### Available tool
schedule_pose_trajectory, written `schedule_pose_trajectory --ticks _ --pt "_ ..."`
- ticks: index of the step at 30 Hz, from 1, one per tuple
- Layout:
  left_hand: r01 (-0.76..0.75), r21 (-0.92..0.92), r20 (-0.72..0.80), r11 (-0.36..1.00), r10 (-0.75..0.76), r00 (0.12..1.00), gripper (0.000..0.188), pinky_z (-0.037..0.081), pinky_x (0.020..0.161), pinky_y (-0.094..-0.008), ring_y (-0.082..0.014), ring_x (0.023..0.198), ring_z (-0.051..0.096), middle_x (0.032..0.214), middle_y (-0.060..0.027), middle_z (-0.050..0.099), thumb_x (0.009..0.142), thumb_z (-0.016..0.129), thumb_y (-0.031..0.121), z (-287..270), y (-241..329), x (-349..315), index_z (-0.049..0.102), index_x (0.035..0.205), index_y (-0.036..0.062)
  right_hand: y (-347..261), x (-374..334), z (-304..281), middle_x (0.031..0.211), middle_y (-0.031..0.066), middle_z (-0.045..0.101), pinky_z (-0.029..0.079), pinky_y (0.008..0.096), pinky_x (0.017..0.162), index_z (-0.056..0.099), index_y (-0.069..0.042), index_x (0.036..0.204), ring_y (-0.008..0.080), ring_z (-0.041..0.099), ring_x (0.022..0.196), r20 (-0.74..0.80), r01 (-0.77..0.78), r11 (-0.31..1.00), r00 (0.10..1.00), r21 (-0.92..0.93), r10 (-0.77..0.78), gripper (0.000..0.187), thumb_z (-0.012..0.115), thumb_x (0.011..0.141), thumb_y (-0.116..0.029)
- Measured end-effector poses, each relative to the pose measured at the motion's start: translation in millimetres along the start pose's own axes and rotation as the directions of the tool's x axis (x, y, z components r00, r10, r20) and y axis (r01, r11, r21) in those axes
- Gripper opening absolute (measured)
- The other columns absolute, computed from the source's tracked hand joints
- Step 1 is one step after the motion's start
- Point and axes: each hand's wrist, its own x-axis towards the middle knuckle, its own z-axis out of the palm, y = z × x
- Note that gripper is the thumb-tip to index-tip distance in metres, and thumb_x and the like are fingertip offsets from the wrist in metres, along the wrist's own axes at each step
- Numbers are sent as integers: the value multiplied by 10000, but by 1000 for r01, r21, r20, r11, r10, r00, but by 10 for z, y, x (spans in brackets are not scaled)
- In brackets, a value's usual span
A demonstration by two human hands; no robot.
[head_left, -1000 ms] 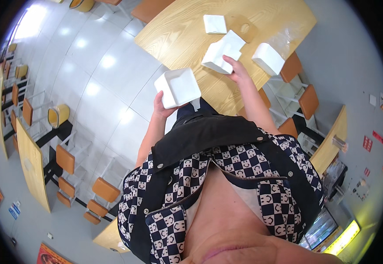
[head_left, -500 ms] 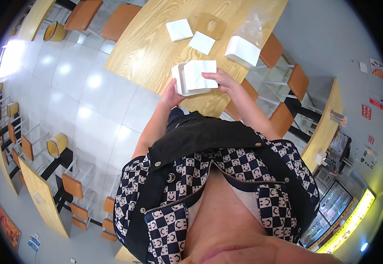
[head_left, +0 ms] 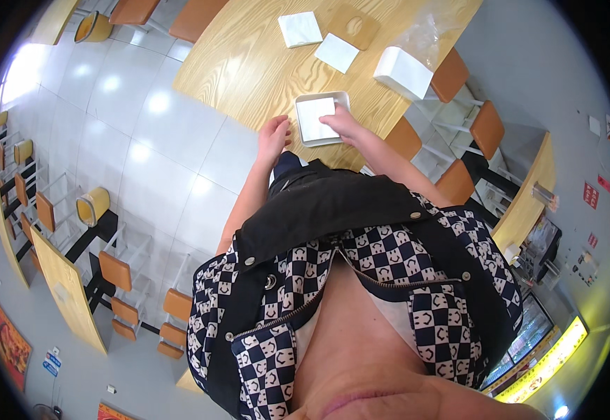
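A shallow white open box (head_left: 345, 98) stands near the table's front edge. Inside its rim lies a stack of white paper napkins (head_left: 315, 120). My right hand (head_left: 345, 127) grips the stack at its right side, thumb on top; its other fingers are mostly hidden. Just left of the box, my left hand (head_left: 274, 140) is off it, with fingers slightly bent and apart, holding nothing. Farther back on the table are two more white napkin piles, one at the left (head_left: 300, 29) and one nearer (head_left: 337, 53). Behind them lies a tan square wooden lid (head_left: 361, 26).
A thick white block of napkins (head_left: 401, 73) sits at the table's right edge, a clear plastic bag (head_left: 420, 35) beside it. Brown-seated stools (head_left: 455, 183) stand along the right side of the wooden table (head_left: 231, 73). A yellow bin (head_left: 93, 206) is on the tiled floor at left.
The napkin stack, earlier held over the box, now lies inside its rim. My left hand has let go of the box and moved left. The view has shifted slightly.
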Motion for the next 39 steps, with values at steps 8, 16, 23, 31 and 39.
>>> schedule_pose_trajectory --ticks 8,16,23,31,39 --pt "-32 113 36 993 28 999 292 503 623 -274 -158 758 594 879 -77 583 828 586 212 113 167 -35 523 1015 -4 -174 -563 28 1151 225 488 412 403 888 400 43 1167 367 500 1056 -181 331 626 770 -707 -611 468 582 763 -108" --pt "-35 513 114 858 -28 993 211 517 516 -263 -168 608 630 758 -101 619 807 569 189 184 240 61 545 889 -4 -79 -226 -369 963 206 593 450 416 784 547 -20 1070 368 557 919 -171 45 549 926 -835 -336 285 508 832 -171" --pt "498 -94 392 862 -428 815 276 533 643 -274 -195 786 632 964 -130 631 915 437 241 468 -62 -252 523 997 -8 -413 336 -178 867 126 625 458 420 715 603 -62 987 339 577 824 263 462 221 768 -859 -583 221 494 836 -180" --pt "385 84 376 919 -387 842 237 500 627 -230 -102 728 576 881 -40 618 889 515 245 296 -279 -318 555 1004 41 -517 -222 -51 837 82 595 455 370 719 602 -82 864 265 564 838 310 494 178 746 -851 -589 174 635 738 -198" --pt "339 34 294 940 -334 896 177 483 617 -213 -94 668 550 845 -33 608 884 527 185 -46 -336 -405 553 994 49 -297 -379 -71 874 64 530 472 378 695 544 -91 769 265 545 859 551 592 -127 621 -796 -557 223 698 630 -171"
